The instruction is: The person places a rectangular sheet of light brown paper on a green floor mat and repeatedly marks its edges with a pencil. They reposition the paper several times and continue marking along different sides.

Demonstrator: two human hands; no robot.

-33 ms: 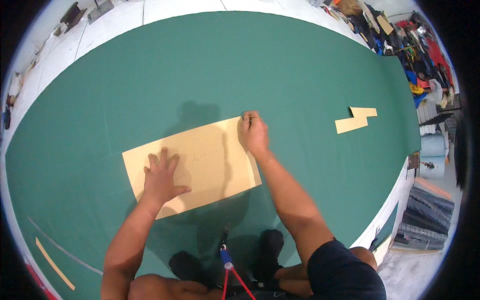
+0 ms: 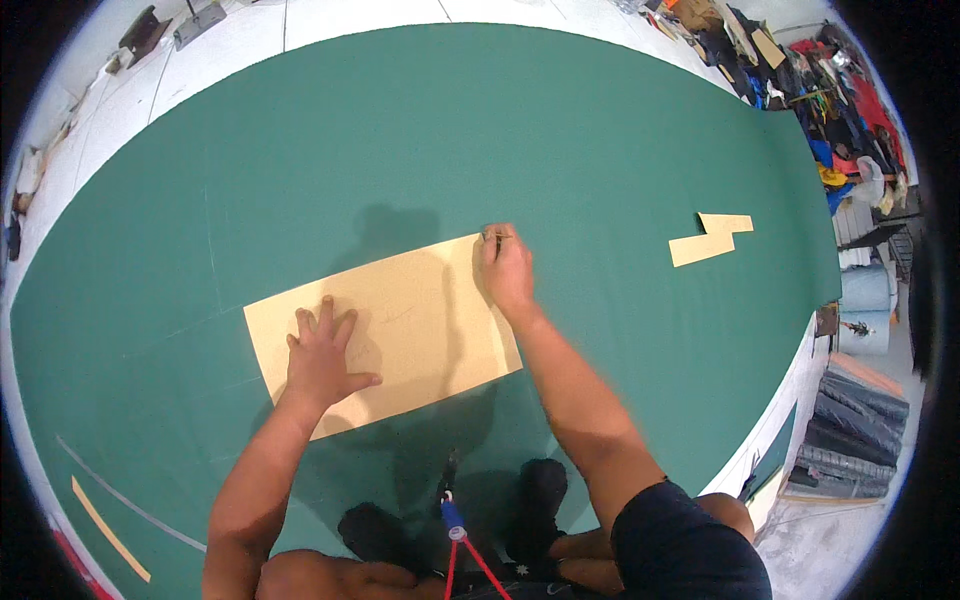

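A tan rectangular sheet, like card or stiff paper, lies slightly slanted on a wide green sheet of material. My left hand is spread flat on the left part of the tan sheet, pressing against it. At the sheet's upper right corner is my right hand, its fingers pinched together right at the edge. Whatever sits between those fingertips is too small to make out. Faint pencil-like marks show in the middle of the tan sheet.
A zigzag tan piece lies to the right on the green sheet. At lower left are a narrow curved tan strip and a grey curved strip. Piled clutter stands at upper right, dark stacked material below it. A red cord hangs before me.
My right hand has shifted very slightly left at the sheet's corner. The left hand and the tan sheet look unmoved.
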